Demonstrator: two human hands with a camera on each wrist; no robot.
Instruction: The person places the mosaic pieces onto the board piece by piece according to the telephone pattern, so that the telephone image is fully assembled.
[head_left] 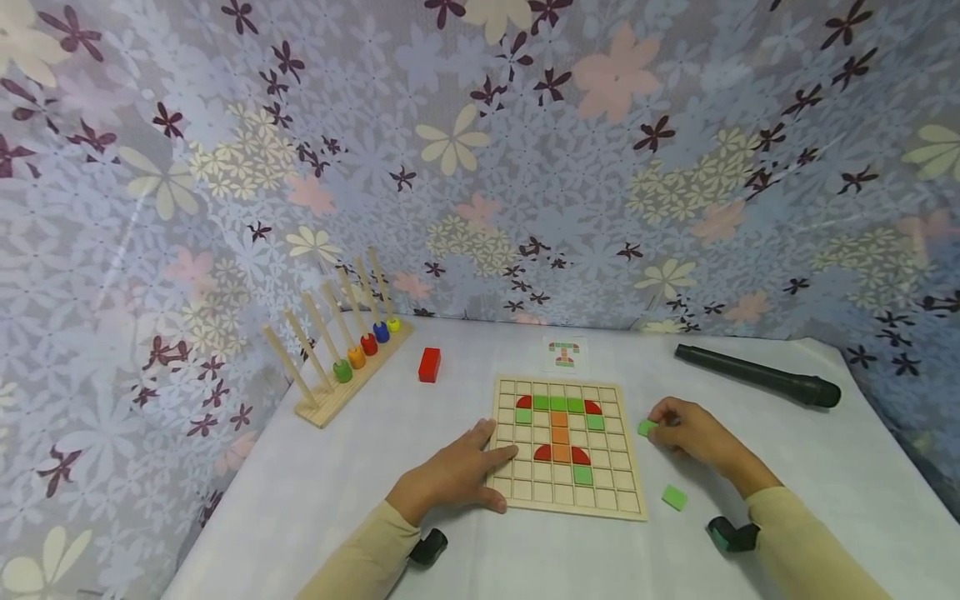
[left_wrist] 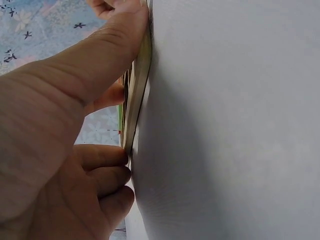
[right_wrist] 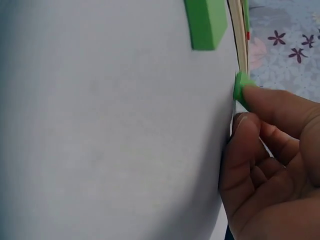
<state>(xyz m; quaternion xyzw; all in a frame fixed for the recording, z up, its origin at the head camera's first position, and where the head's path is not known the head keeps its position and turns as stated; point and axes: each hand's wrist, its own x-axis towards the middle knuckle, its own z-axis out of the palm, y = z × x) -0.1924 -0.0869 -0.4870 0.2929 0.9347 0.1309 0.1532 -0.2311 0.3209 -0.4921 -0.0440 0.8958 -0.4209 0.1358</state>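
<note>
A wooden grid board lies on the table with red quarter-round, green and orange tiles set in its cells. My left hand rests along the board's left side, fingers spread, with one finger over the cells and the thumb by the near edge. In the left wrist view, the thumb and fingertips touch the board's edge. To the right of the board, my right hand pinches a green square tile just above or on the table; its contact with the table is unclear. Another green tile lies nearer me.
Behind the board lies a small pattern card. A red block stands left of it, and a wooden peg stand with coloured beads stands further left. At the right rear lies a dark microphone. A floral cloth hangs behind.
</note>
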